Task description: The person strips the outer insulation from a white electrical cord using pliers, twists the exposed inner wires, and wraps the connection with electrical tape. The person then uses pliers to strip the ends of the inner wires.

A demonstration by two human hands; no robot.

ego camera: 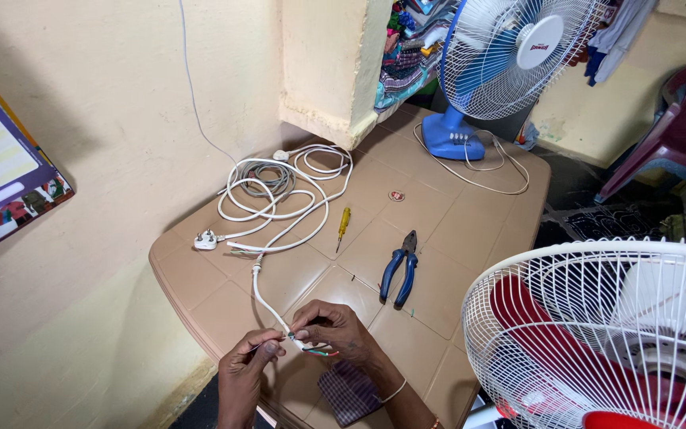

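Both forearms enter from the bottom edge, angled up and inward. Left hand (246, 367): fingers curled, thumb and forefinger pinched together at the tip, pointing right. Right hand (337, 330): knuckles up, fingers bent down, fingertips (302, 334) pinched close to the left hand's. Hands nearly touching. Thin bangle on the right wrist (391, 392).

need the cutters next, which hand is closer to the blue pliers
Right. The right hand sits just below-left of the blue-handled pliers; the left hand is farther left and lower. Both pinch the white cable's stripped wires.
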